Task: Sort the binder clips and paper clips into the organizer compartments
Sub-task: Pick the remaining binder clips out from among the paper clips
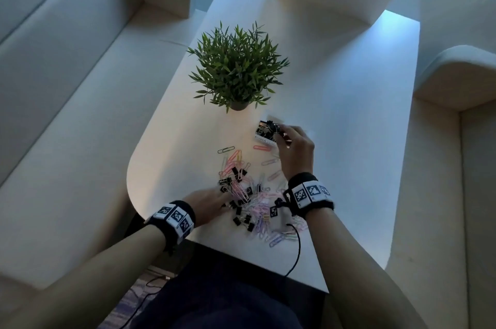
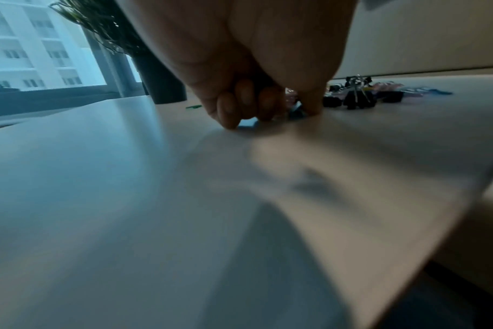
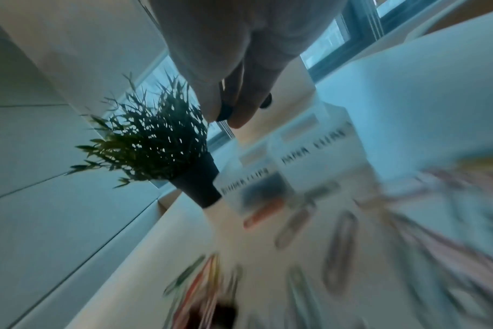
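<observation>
My right hand covers most of the organizer; its labels and the paper clips blur.

Looks like an office lounge: cream sofas around a white table, potted plant, big window facing a tower block

The right hand hung over the clear organizer, a black binder clip pinched in its fingertips. Beside the organizer stood a potted plant. Coloured paper clips lay blurred across the white table nearer the camera.
</observation>
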Motion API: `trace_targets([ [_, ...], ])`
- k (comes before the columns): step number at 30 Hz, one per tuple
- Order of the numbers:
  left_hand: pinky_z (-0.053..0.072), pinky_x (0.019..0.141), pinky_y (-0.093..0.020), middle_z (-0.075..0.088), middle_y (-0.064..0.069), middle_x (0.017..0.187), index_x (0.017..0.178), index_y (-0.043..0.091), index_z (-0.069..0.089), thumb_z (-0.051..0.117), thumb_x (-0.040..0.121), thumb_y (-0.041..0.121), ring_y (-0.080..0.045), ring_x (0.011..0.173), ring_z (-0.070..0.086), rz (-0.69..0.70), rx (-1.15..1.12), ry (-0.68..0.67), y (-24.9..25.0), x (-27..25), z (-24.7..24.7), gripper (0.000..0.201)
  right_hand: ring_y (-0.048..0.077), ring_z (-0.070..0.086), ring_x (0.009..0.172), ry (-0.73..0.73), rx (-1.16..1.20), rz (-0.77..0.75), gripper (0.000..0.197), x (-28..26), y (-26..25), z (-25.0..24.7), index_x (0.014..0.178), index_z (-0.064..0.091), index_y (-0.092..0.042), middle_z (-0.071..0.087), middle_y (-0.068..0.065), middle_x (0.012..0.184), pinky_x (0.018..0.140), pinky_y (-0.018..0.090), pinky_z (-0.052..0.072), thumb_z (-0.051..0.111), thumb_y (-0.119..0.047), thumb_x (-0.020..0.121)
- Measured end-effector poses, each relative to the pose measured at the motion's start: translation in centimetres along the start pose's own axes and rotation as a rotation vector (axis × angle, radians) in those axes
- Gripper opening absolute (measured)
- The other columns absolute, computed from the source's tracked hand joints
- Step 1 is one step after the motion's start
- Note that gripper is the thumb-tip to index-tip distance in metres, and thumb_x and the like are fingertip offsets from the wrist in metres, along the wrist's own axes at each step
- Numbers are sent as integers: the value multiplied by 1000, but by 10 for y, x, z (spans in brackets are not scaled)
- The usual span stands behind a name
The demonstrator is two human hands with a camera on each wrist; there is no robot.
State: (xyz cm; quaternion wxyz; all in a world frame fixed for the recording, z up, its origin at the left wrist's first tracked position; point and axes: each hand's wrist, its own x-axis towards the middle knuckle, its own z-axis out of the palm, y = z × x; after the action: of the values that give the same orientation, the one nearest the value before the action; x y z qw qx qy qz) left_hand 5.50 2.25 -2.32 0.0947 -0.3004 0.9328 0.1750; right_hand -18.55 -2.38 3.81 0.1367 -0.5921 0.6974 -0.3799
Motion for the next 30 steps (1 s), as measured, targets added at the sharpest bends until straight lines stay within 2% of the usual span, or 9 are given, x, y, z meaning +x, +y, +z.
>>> trace_targets([
  [4,56,72,-27,65,3,110,122,20,51,53,89,28,-12,88,65,-49,26,-52,-1,-3,-3,34,23,65,78,-178,-150,-99,16,33,0,10,101,68,-4,69,12,96,74,23,52,62,-4,86],
  [7,48,63,-33,60,-5,85,120,17,38,31,96,23,-25,74,60,-207,-232,-117,6,-6,-19,25,23,66,71,-339,-316,-161,15,39,4,13,91,69,-6,71,10,87,66,31,57,55,-10,90],
  [11,40,55,-23,60,-10,77,115,8,47,31,97,16,-21,61,52,-332,-466,166,10,6,-60,25,23,68,79,-122,-217,-66,19,33,17,-3,103,68,-9,72,11,97,74,33,56,56,-13,90],
  [14,37,56,-23,55,-4,76,98,10,48,30,98,17,-14,59,50,-334,-621,340,16,47,-107,19,20,64,84,93,-119,116,20,5,31,-26,107,66,-11,70,9,101,79,26,49,59,-11,88],
  [16,36,60,-29,51,-6,77,92,7,48,32,96,16,-20,65,50,-327,-580,375,13,92,-130,19,21,64,82,103,-84,202,17,-26,38,-39,101,68,-12,69,7,96,77,24,46,61,-9,86],
  [19,41,73,-40,55,-20,91,93,1,50,38,92,12,-34,86,53,-300,-397,281,4,155,-140,16,23,61,86,-24,-98,231,16,-76,48,-48,95,70,-13,67,6,94,77,35,53,63,-5,83],
  [25,48,77,-43,57,-17,99,92,6,58,50,84,21,-35,93,52,-89,-38,37,4,188,-125,19,22,57,91,-275,-215,68,18,-142,43,-44,90,70,-16,64,4,96,64,34,56,71,-5,76],
  [28,48,79,-45,57,-15,113,100,9,62,55,82,21,-34,100,53,-31,-117,183,3,174,-126,23,22,57,87,-366,-286,-102,23,-148,26,-31,90,69,-16,64,6,98,64,34,56,73,-2,73],
  [30,47,84,-44,56,-15,117,107,11,61,58,80,18,-33,105,52,-40,-148,337,3,156,-123,28,23,56,90,-323,-326,-47,30,-150,21,-26,99,67,-16,63,7,103,70,32,55,72,-2,73],
])
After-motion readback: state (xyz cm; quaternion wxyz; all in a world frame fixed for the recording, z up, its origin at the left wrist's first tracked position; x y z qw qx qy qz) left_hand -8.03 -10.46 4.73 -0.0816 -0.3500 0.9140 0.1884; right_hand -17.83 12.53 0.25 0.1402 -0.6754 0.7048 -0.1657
